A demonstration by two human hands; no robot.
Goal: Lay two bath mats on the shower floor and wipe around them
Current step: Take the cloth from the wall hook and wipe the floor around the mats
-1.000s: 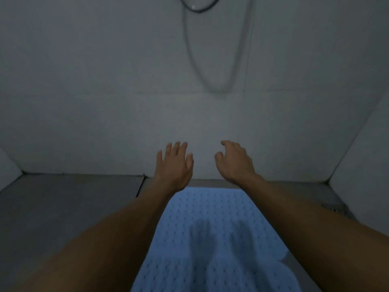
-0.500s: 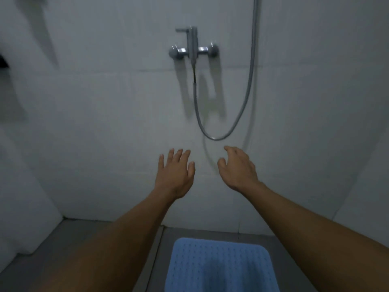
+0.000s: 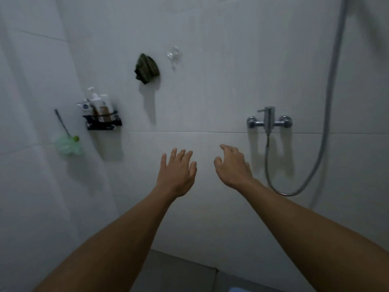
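Note:
My left hand (image 3: 176, 173) and my right hand (image 3: 232, 167) are stretched out in front of me toward the white tiled wall, both with loose fingers and holding nothing. A dark green cloth (image 3: 146, 68) hangs on the wall, up and to the left of my left hand. Only a sliver of the blue bath mat (image 3: 235, 289) shows at the bottom edge, on the grey shower floor (image 3: 179, 272). No second mat is in view.
A chrome shower mixer (image 3: 268, 121) with its hose (image 3: 320, 144) is on the wall to the right. A black wall rack (image 3: 103, 121) with bottles, a green shower pouf (image 3: 68, 144) and a clear suction hook (image 3: 174, 55) are at the left.
The view has swung up from the floor and mat to the wall and turned left. Both hands stay outstretched and empty; the blue mat has slid almost out of the frame.

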